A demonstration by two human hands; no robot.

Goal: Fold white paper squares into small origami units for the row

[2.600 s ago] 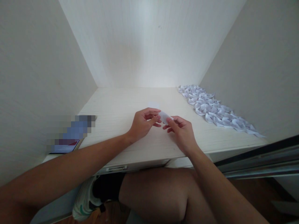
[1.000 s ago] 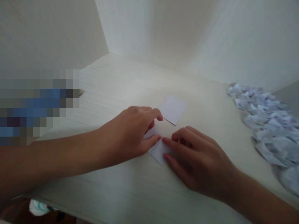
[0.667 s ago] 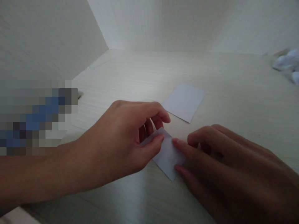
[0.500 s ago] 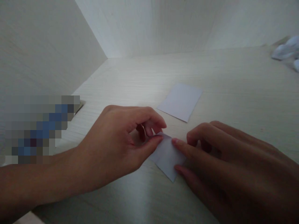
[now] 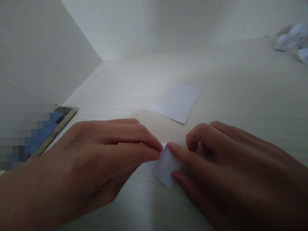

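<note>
bare left hand (image 5: 103,157), bare right hand (image 5: 221,163)

Folded slip (image 5: 166,170) of thin matt paper, smooth with a crisp crease, flat sheet (image 5: 179,102) of plain matt paper, tabletop (image 5: 228,73) in wood-grain finish, low sheen, back panel (image 5: 168,25) similarly grained, device screen (image 5: 53,123) smooth, glassy, edging (image 5: 64,123) metal or plastic, undetermined.
</note>
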